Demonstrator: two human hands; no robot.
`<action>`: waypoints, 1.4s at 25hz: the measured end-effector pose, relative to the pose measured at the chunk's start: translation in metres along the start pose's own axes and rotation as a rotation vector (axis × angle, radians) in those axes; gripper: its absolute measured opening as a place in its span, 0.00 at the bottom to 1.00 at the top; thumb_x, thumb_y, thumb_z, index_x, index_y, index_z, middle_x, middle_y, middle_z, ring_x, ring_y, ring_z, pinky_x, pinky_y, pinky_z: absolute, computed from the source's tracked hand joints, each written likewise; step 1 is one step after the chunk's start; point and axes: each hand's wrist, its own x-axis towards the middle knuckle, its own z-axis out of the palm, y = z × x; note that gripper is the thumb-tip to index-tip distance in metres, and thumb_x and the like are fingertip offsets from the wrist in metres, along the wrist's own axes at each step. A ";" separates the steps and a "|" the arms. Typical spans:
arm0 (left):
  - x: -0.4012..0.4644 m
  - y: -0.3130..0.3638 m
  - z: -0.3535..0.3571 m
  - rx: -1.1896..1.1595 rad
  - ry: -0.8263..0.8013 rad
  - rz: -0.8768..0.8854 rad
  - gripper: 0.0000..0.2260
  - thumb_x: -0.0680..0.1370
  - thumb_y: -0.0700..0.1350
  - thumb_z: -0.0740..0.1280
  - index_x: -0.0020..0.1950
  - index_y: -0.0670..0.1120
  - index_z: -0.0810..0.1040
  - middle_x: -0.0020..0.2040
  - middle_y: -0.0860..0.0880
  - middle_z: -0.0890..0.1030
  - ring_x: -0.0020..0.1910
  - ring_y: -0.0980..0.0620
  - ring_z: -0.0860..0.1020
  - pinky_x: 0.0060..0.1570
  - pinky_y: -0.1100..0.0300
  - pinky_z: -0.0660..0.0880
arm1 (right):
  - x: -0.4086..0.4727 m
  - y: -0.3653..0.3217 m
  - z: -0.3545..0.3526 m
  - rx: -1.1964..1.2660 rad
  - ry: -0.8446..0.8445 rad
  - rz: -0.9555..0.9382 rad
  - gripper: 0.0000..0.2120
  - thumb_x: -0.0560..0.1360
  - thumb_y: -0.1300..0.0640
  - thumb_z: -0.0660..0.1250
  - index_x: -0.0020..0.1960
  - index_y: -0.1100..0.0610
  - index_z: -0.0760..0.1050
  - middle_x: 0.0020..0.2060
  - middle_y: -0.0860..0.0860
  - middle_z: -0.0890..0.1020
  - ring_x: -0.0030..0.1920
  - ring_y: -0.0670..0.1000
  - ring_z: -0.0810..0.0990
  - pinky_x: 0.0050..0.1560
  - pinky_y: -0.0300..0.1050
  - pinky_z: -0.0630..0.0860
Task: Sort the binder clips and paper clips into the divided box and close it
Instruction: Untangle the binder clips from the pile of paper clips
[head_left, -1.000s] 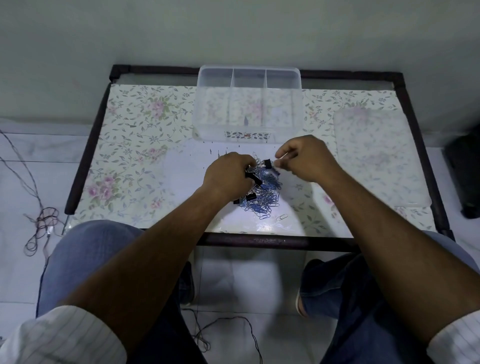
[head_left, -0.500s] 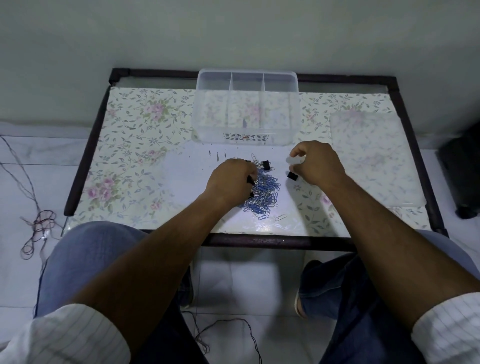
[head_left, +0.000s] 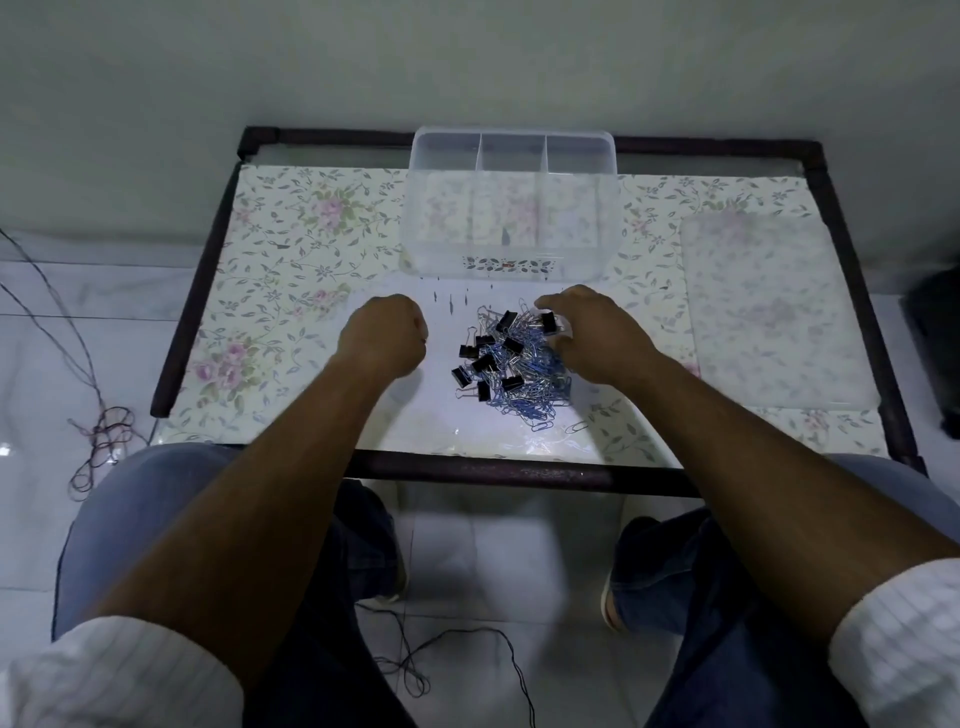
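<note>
A pile of black binder clips (head_left: 491, 353) tangled with blue paper clips (head_left: 540, 387) lies on the floral table, near its front edge. The clear divided box (head_left: 511, 143) stands open behind the pile, with three compartments across its back. My left hand (head_left: 384, 332) is curled into a tight fist just left of the pile, apart from it. It seems to grip binder clips, though they are hidden inside the fist. My right hand (head_left: 592, 332) rests on the pile's right side, fingers loosely bent over a binder clip (head_left: 548, 322).
The box's clear lid (head_left: 769, 306) lies flat on the right of the table (head_left: 291, 249). One stray paper clip (head_left: 577, 427) sits near the front edge. Small dark bits lie between box and pile. Cables trail on the floor to the left and under the table.
My left hand has pulled off the pile to the left as a fist, uncovering the binder clips. My right hand moved from beside the pile onto its right side.
</note>
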 end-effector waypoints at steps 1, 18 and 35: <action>-0.001 0.000 0.001 0.036 -0.012 -0.006 0.10 0.76 0.37 0.66 0.45 0.49 0.85 0.48 0.49 0.85 0.47 0.46 0.83 0.44 0.55 0.79 | 0.001 0.000 0.000 -0.033 -0.010 -0.004 0.25 0.79 0.61 0.72 0.74 0.52 0.75 0.68 0.57 0.77 0.68 0.60 0.75 0.64 0.55 0.76; -0.017 0.032 0.012 0.079 -0.164 0.200 0.19 0.64 0.52 0.84 0.46 0.50 0.80 0.41 0.54 0.81 0.43 0.51 0.79 0.36 0.59 0.68 | 0.004 0.040 -0.042 -0.095 0.136 0.322 0.18 0.74 0.54 0.74 0.63 0.49 0.83 0.62 0.54 0.84 0.61 0.58 0.82 0.55 0.46 0.75; -0.023 0.033 -0.027 -0.173 -0.210 0.247 0.08 0.72 0.45 0.78 0.49 0.49 0.85 0.41 0.57 0.80 0.38 0.58 0.78 0.32 0.64 0.70 | -0.020 -0.034 -0.001 -0.033 -0.156 -0.323 0.14 0.70 0.46 0.76 0.54 0.47 0.84 0.49 0.46 0.85 0.48 0.50 0.82 0.50 0.52 0.81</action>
